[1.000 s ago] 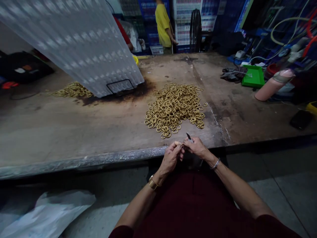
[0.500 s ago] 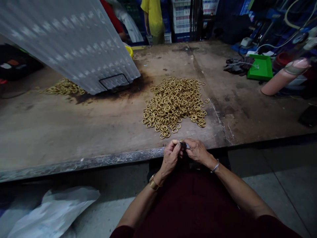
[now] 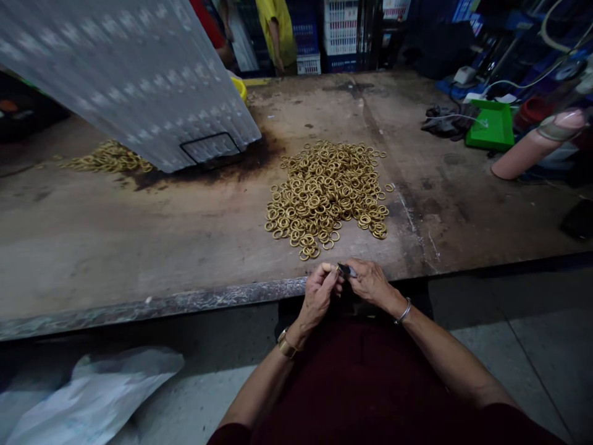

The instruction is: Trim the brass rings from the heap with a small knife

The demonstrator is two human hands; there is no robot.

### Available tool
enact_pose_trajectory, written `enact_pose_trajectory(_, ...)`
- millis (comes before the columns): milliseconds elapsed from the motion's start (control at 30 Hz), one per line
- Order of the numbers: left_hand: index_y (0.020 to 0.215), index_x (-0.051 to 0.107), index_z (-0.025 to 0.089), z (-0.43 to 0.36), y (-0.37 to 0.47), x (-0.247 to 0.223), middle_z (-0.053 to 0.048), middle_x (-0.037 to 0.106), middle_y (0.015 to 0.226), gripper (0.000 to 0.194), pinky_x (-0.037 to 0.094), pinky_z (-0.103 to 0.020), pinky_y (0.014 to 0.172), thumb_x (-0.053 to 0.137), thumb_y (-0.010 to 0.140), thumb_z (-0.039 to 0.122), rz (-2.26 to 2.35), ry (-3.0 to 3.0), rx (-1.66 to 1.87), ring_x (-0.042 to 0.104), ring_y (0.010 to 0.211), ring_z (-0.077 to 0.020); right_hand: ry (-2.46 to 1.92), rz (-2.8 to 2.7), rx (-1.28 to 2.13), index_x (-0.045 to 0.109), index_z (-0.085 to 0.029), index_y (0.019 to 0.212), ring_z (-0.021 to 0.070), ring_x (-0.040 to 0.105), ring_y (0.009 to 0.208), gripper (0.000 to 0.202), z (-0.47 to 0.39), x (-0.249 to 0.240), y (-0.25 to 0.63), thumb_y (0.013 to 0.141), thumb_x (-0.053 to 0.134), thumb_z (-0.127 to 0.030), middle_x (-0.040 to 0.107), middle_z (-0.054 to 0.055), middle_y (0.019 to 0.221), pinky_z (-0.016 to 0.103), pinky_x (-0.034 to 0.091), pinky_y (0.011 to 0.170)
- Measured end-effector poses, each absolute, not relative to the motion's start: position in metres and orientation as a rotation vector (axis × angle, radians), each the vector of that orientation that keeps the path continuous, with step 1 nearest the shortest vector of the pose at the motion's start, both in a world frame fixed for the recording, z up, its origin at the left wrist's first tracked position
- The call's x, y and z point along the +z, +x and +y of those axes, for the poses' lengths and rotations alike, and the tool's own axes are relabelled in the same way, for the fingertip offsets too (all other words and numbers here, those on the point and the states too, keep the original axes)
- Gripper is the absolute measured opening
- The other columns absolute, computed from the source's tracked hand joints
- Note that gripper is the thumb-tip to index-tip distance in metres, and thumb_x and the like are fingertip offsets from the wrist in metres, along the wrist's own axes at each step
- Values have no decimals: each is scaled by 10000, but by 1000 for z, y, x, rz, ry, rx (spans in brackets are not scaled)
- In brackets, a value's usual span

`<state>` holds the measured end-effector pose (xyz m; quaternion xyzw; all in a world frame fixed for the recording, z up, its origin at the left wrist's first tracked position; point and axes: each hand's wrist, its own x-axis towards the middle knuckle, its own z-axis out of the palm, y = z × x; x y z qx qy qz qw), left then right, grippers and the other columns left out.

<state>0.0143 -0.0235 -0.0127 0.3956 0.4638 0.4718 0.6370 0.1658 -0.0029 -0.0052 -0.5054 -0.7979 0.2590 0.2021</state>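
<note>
Close to the table's front edge, my right hand (image 3: 368,283) is closed round a small dark tool (image 3: 346,271) whose tip points left. My left hand (image 3: 319,290) pinches a small brass-coloured piece, probably a ring, at that tip; the fingers hide most of it. The hands nearly touch. Just beyond them lies a heap of brass-coloured rings (image 3: 328,188), spread loosely on the wooden table (image 3: 185,247).
A tall ribbed grey panel (image 3: 139,80) stands at the left, with more rings (image 3: 109,157) beside its base. A green tray (image 3: 491,125) and a pink cylinder (image 3: 532,151) are at the right. Across the table stands a person in yellow (image 3: 278,31).
The view has shifted slightly. The dark tool's tip shows more clearly between my hands, which stay in nearly the same place. The person in yellow has moved an arm.
</note>
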Motion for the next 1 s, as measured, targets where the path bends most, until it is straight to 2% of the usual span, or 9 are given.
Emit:
enact_pose_trajectory(267, 749, 541, 165, -28, 6, -7, 16, 569, 658, 331, 423, -204, 515, 638, 756, 482, 1004, 932, 1054, 496, 518, -72, -1449, -2352, 908, 628, -204, 823, 119, 502, 567, 200, 5, 8, 169, 821, 434, -157, 617, 8, 662, 221, 292, 559)
enact_pose_trajectory(433, 751, 537, 169, -33, 7, 9, -9, 605, 700, 325, 448, -233, 519, 679, 729, 460, 808, 788, 1014, 545, 549, -101, -1710, -2382, 644, 634, -189, 922, 160, 572, 668, 211, 19, 5, 170, 794, 467, -167, 658, 53, 755, 242, 310, 592)
enact_pose_trajectory(633, 655, 511, 146, -26, 5, 5, -54, 632, 815, 342, 452, -217, 507, 750, 649, 391, 801, 509, 1070, 583, 650, -120, -1871, -2148, 382, 597, -189, 1038, 197, 595, 849, 248, 53, -4, 155, 876, 421, -255, 657, 90, 964, 266, 367, 695)
enact_pose_trajectory(767, 739, 534, 158, -24, -2, -3, -28, 622, 764, 263, 439, -204, 493, 729, 667, 318, 762, 394, 1075, 558, 609, -104, -1962, -2158, 364, 560, -195, 1097, 220, 576, 948, 277, 70, -1, 138, 900, 415, -324, 625, 107, 1062, 294, 389, 740)
enact_pose_trajectory(867, 808, 577, 154, -22, -7, -6, -12, 595, 726, 248, 428, -196, 491, 718, 669, 303, 705, 286, 1056, 532, 589, -90, -1998, -2194, 334, 560, -192, 1058, 222, 567, 957, 239, 76, 0, 128, 890, 416, -283, 615, 104, 1063, 297, 398, 730)
enact_pose_trajectory(1000, 616, 520, 129, -16, -10, -8, -21, 568, 710, 284, 428, -195, 508, 723, 658, 322, 700, 177, 1050, 521, 595, -79, -2003, -2213, 295, 559, -182, 1035, 218, 570, 940, 223, 81, -2, 128, 857, 429, -218, 608, 110, 1062, 294, 398, 731)
